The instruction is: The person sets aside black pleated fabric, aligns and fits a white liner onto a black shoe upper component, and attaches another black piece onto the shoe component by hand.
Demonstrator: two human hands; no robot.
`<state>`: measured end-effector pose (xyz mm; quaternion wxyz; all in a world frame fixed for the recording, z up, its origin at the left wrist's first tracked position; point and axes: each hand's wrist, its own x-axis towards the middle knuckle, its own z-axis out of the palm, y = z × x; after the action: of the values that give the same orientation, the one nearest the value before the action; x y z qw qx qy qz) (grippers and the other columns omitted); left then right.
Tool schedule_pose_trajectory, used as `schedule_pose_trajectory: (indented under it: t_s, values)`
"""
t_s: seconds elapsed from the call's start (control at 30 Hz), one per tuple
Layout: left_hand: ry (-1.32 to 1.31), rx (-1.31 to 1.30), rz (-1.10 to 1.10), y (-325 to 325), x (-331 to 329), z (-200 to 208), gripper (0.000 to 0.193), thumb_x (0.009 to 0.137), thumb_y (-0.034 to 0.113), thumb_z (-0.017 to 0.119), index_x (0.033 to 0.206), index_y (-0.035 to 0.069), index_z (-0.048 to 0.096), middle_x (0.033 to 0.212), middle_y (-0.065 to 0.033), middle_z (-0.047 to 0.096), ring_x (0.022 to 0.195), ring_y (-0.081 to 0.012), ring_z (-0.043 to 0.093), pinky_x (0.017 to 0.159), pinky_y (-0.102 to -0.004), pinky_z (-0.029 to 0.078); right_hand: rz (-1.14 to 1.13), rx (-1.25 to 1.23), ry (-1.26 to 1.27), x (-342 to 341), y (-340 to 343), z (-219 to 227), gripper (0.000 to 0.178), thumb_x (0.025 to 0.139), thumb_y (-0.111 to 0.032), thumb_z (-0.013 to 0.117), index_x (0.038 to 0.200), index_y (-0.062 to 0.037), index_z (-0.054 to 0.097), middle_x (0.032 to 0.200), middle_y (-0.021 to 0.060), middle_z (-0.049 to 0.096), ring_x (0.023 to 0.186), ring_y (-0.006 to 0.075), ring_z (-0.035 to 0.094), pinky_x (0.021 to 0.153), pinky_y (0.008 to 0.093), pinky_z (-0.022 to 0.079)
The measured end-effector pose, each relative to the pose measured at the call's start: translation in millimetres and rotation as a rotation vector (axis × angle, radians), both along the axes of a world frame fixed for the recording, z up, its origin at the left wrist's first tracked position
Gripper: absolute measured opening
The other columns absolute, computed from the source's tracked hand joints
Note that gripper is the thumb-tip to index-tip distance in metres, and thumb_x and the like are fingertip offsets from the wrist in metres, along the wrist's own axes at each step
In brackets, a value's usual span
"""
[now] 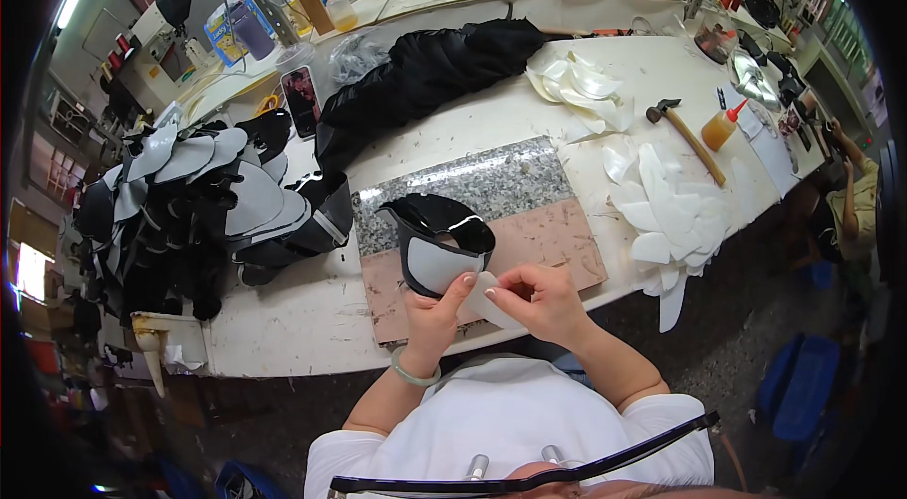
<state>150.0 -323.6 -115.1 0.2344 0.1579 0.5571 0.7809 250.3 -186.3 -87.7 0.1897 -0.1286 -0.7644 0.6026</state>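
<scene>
1. Left hand point(436, 318) grips a cupped black piece point(439, 266), glossy inside, partly pale grey outside, over the pinkish board point(553, 239).
2. Right hand point(546, 305) pinches a thin white piece point(490, 309) beside its lower edge.
3. Lettered blue-yellow package point(223, 41) stands beyond, leftward.

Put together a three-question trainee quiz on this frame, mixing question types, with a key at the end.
1. True or false: the hammer lies to the right of the speckled slab.

2. Multiple choice: the left hand holds a curved black-and-grey piece. What does the right hand pinch?
A) a phone
B) a thin white piece
C) a spool of thread

3. Fill in the blank: the amber bottle beside the hammer has a ____ tip.

Key: 1. True. 2. B. 3. Red.
</scene>
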Motion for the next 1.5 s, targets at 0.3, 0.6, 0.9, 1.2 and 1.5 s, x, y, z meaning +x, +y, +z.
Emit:
schedule_pose_trajectory:
  t_s: [0.3, 0.6, 0.9, 1.2, 1.5]
  values:
    - [-0.127, -0.119, -0.115, -7, -10, -14, 0.02, 0.085, 0.014, 0.071, 0.095, -0.003, 0.067, 0.093, -0.0058, 0.067, 0.082, -0.0099, 0.061, 0.072, -0.0229, 0.048, -0.02, -0.102, -0.119, -5, -1, -16, 0.014, 0.083, -0.01, 0.069, 0.086, 0.0022, 0.064, 0.072, 0.0025, 0.064, 0.064, 0.0047, 0.059, 0.056, 0.0197, 0.047]
    - [-0.151, 0.049, -0.022, -9, -10, -27, 0.016, 0.086, 0.009, 0.067, 0.093, -0.005, 0.067, 0.09, -0.0048, 0.067, 0.079, -0.0081, 0.057, 0.071, -0.0212, 0.045, 0.041, -0.332, -0.122, -14, 4, -17, 0.018, 0.087, -0.012, 0.066, 0.096, 0.0018, 0.06, 0.084, 0.0028, 0.065, 0.073, 0.0056, 0.061, 0.064, 0.0199, 0.05]
    - [-0.126, 0.04, 0.002, -12, -11, -25, 0.017, 0.089, 0.015, 0.066, 0.091, -0.001, 0.066, 0.086, -0.0023, 0.066, 0.076, -0.0048, 0.056, 0.068, -0.0194, 0.044, 0.092, -0.423, -0.063, -20, -3, -30, 0.022, 0.086, -0.018, 0.068, 0.096, 0.0014, 0.061, 0.081, 0.0009, 0.064, 0.071, 0.0048, 0.059, 0.062, 0.0192, 0.047]
    - [0.003, -0.059, -0.209, -30, -14, -23, 0.02, 0.09, 0.016, 0.064, 0.098, -0.002, 0.065, 0.086, 0.0015, 0.064, 0.072, -0.0016, 0.051, 0.059, -0.0176, 0.04, 0.179, 0.015, -0.047, -30, 17, -13, 0.066, 0.079, -0.02, 0.074, 0.132, 0.0042, 0.043, 0.1, 0.0066, 0.063, 0.092, 0.0105, 0.057, 0.076, 0.0278, 0.046]
    - [-0.067, -0.091, -0.363, -43, -20, -14, 0.02, 0.089, 0.016, 0.065, 0.098, -0.001, 0.064, 0.08, 0.0039, 0.06, 0.07, -0.0016, 0.049, 0.057, -0.0173, 0.039, 0.396, -0.674, -0.109, -40, 11, -21, 0.074, 0.079, 0.0, 0.069, 0.141, 0.0056, 0.029, 0.098, 0.01, 0.063, 0.092, 0.0134, 0.059, 0.08, 0.0276, 0.048]
